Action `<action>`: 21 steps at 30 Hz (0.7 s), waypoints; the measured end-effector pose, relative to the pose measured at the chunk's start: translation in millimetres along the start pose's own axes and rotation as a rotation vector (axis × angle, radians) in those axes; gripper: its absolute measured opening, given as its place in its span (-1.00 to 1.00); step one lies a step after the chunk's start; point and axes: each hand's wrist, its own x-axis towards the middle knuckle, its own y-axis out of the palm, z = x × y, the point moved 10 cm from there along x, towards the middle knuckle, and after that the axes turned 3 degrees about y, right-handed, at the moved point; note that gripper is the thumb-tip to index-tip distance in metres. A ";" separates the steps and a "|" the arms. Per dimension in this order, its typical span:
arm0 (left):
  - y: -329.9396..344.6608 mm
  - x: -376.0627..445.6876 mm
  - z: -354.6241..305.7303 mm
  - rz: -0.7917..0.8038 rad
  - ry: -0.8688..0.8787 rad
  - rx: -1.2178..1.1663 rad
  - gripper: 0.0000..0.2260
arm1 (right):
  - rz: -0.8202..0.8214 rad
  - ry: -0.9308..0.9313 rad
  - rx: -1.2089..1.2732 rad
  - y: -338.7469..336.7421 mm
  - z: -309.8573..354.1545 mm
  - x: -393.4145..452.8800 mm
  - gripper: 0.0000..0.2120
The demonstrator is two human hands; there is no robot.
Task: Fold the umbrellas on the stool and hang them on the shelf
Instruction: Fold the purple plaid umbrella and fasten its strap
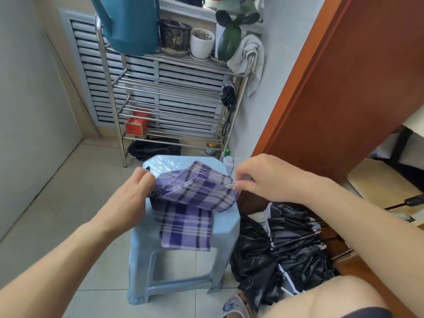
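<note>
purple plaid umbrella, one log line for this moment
purple plaid umbrella on stool | left hand grips one end | right hand pinches strap | not yet hung

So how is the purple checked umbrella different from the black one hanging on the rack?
The purple checked umbrella lies on the blue stool, its cloth loose and draping over the edge; the black umbrella hangs from the metal rack, rolled into a tight bundle. The purple one is gripped by the left hand and pinched by the right hand; the black one is untouched. Both are compact folding umbrellas.

pale tiled floor [57, 214], louvred vent [91, 65], wooden door [355, 76]
</note>
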 end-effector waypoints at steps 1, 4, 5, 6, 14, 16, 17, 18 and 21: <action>9.2 -3.3 10.8 0.055 -0.070 -0.083 -0.59 | -0.009 0.002 -0.011 -5.7 0.2 2.7 -0.78; 30.6 -11.8 27.4 0.187 -0.180 -0.278 -0.79 | -0.042 -0.007 -0.052 -21.2 4.6 12.8 -0.80; 28.8 -11.0 32.4 0.165 -0.213 -0.268 -0.87 | -0.058 -0.017 -0.071 -25.9 7.7 16.0 -0.80; 28.3 -10.2 43.5 0.145 -0.269 -0.254 -0.89 | -0.078 -0.032 -0.082 -31.1 11.5 18.8 -0.81; 30.7 -14.0 44.3 0.291 -0.262 0.117 -0.79 | -0.130 -0.097 -0.099 -49.6 35.4 28.8 -0.80; 22.2 -12.0 24.8 0.232 -0.207 0.145 -0.78 | -0.102 -0.089 -0.102 -45.5 35.1 27.4 -0.81; 16.4 -12.1 16.1 0.174 -0.174 0.129 -0.76 | -0.090 -0.085 -0.101 -43.2 34.8 26.0 -0.82; 14.2 -12.9 10.7 0.123 -0.132 0.107 -0.71 | -0.084 -0.084 -0.098 -40.9 35.1 24.4 -0.82; 6.4 -15.5 -0.4 0.019 -0.039 0.019 -0.63 | -0.072 -0.083 -0.077 -34.7 36.4 19.3 -0.83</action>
